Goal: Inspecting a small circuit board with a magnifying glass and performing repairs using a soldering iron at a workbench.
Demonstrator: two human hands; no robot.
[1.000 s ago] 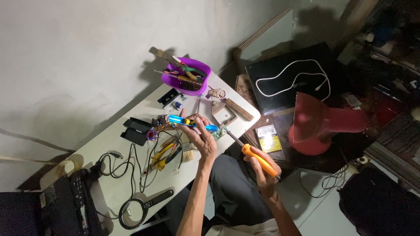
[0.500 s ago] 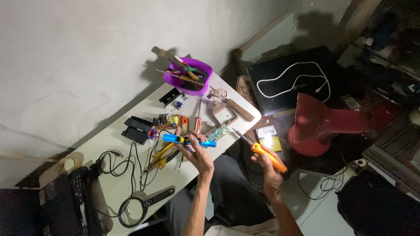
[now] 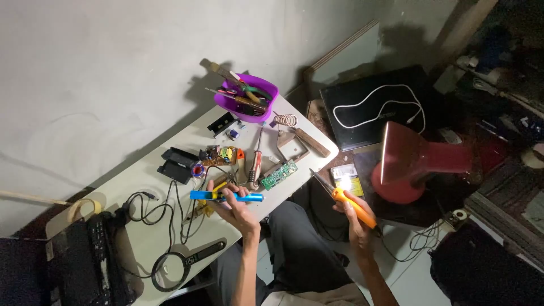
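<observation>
Head view: left hand (image 3: 235, 205) grips a blue tool (image 3: 225, 196) (held level), right hand (image 3: 356, 211) clasps an orange soldering iron (image 3: 345, 199).

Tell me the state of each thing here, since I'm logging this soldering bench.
left hand: gripping the blue tool
blue tool: held level over the table
right hand: gripping the soldering iron
soldering iron: held off the table, tip up-left
purple tub: full of tools
magnifying glass: lying flat
green circuit board: lying flat
</observation>
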